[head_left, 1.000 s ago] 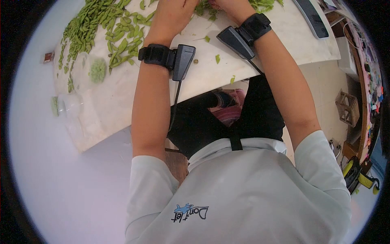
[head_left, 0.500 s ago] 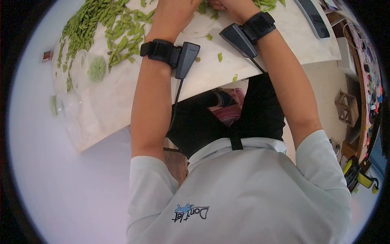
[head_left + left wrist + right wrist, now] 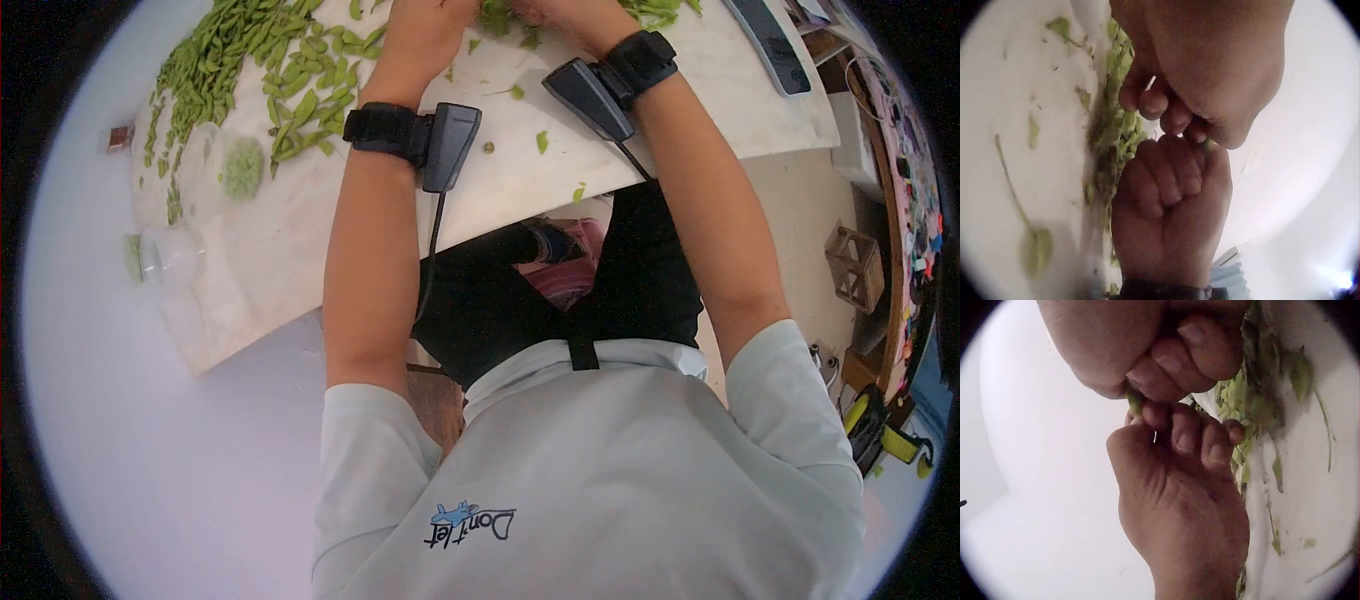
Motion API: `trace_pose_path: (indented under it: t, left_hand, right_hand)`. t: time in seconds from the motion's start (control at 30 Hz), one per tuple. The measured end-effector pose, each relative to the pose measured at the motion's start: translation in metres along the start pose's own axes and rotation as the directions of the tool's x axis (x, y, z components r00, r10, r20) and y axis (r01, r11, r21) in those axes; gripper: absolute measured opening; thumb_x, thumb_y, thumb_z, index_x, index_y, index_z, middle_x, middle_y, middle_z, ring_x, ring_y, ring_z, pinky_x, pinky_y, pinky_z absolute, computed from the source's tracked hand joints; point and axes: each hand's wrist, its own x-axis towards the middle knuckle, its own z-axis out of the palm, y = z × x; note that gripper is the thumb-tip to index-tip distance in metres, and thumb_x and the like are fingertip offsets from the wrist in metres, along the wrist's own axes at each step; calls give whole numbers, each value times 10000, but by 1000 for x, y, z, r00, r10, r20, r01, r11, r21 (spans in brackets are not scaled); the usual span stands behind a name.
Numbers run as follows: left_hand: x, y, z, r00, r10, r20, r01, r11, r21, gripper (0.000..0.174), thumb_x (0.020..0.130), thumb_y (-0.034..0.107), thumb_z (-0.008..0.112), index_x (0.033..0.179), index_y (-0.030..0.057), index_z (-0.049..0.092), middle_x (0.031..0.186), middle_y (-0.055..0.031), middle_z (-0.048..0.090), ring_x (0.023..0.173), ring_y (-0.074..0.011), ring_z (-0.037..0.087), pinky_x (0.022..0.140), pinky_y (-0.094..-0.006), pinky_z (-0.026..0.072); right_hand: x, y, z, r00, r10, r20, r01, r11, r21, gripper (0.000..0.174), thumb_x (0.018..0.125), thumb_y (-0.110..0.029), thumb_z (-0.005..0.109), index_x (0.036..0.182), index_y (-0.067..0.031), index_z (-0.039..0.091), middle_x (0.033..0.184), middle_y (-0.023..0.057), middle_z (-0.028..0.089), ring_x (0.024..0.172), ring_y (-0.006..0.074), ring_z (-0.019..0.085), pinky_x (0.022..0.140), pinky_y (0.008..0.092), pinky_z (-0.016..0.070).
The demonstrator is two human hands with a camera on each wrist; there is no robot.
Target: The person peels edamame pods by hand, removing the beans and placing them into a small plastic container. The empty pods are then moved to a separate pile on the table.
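The white table (image 3: pixel 730 112) fills the upper part of the head view, its far edge out of sight. Past its right edge runs a shelf (image 3: pixel 895 215) crowded with small coloured items, and a wooden crate (image 3: pixel 855 265) sits on the floor before it. A broad heap of green pods (image 3: pixel 215 70) covers the table toward the left edge, thinning out as it nears the left hand. By the near left corner are two clear containers: a jar (image 3: pixel 178 248), and just beyond it a bowl (image 3: pixel 203 150) with a clump of green beans (image 3: pixel 242 168) showing. The left hand (image 3: pixel 430 35) and right hand (image 3: pixel 570 12) meet well in from the near edge, both partly cut off by the top of the head view; the wrist views show their fingers curled and hiding much of the heap behind. A phone (image 3: pixel 770 45) lies along the right edge. A black wrist camera (image 3: pixel 450 148) on the left wrist covers a patch of table. Both hands pinch a single green pod (image 3: pixel 1135 403), held between their thumbs and fingers, mostly covered by them. Leaf scraps (image 3: pixel 542 142) dot the table toward the near edge. Compared with half a second ago, the left hand and its wrist camera sit slightly further left, baring small green bits (image 3: pixel 473 46) beside that hand; heap, containers and phone lie as before.
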Motion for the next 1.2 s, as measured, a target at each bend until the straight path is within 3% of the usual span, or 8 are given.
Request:
trace_pose_path:
  t: [0.03, 0.2, 0.4, 0.73, 0.8, 0.93, 1.1, 1.2]
  left_hand:
    - [-1, -2, -2, 999, -40, 14, 41, 999, -33, 429, 1050, 405, 446, 1092, 11, 610, 779, -16, 506, 671, -132, 426, 626, -300, 375]
    - [-2, 4, 0, 986, -166, 18, 164, 942, -294, 394, 1067, 368, 446, 1089, 17, 625, 785, 29, 492, 667, -73, 384, 619, -241, 350]
    - [-1, -8, -3, 995, -87, 48, 99, 908, -406, 361, 1077, 347, 444, 1102, 30, 614, 822, 31, 497, 675, -69, 386, 618, -245, 358]
    - [-1, 8, 12, 985, -59, -163, 19, 972, -233, 378, 1087, 368, 412, 1009, 36, 574, 837, -5, 516, 712, -115, 437, 678, -282, 404]
    - [0, 2, 0, 995, -37, -90, 24, 990, -141, 392, 1087, 382, 404, 992, 36, 562, 825, -13, 503, 711, -122, 434, 685, -286, 406]
    - [0, -5, 2, 983, 31, -180, -67, 979, -195, 386, 1087, 385, 400, 936, 45, 503, 789, -6, 425, 701, -112, 386, 663, -287, 373]
    - [1, -10, -1, 983, -41, -181, -22, 943, -333, 349, 1085, 356, 405, 864, 87, 419, 760, 5, 316, 673, -100, 289, 633, -281, 313]
    - [4, -14, -4, 966, 61, -249, -136, 945, -297, 344, 1081, 346, 408, 836, 108, 377, 751, 10, 290, 662, -103, 263, 625, -276, 297]
  right_hand:
    - [1, -1, -1, 997, -79, 22, 81, 989, -122, 351, 1014, -182, 478, 701, -38, 546, 567, -6, 464, 480, 86, 378, 459, 282, 298]
    - [2, 0, -1, 997, -63, 51, 63, 998, 7, 358, 1016, -209, 488, 713, -29, 547, 579, -18, 463, 508, 73, 379, 478, 278, 302]
    - [-2, -3, 2, 999, -43, 21, 40, 987, 157, 379, 1027, -246, 495, 700, -62, 544, 553, -35, 436, 479, 62, 341, 466, 272, 270]
    - [-3, -1, 2, 996, -43, 75, 25, 974, 227, 459, 1038, -284, 554, 623, -92, 516, 513, -42, 382, 459, 55, 287, 455, 274, 232]
    - [-5, -2, 4, 994, -51, 99, 24, 967, 253, 486, 1032, -308, 574, 599, -98, 512, 504, -39, 391, 451, 56, 296, 455, 271, 248]
    - [-5, -2, 7, 982, -108, 153, 59, 955, 292, 507, 1011, -353, 616, 577, -110, 519, 483, -32, 415, 425, 56, 325, 435, 263, 267]
    - [-8, -6, 7, 969, -5, 248, -46, 979, 199, 539, 991, -385, 644, 539, -129, 500, 459, -27, 419, 395, 56, 339, 400, 262, 245]
    - [-8, -8, 5, 956, 21, 293, -62, 989, 132, 572, 983, -392, 653, 505, -136, 470, 441, -28, 396, 393, 59, 318, 397, 267, 232]
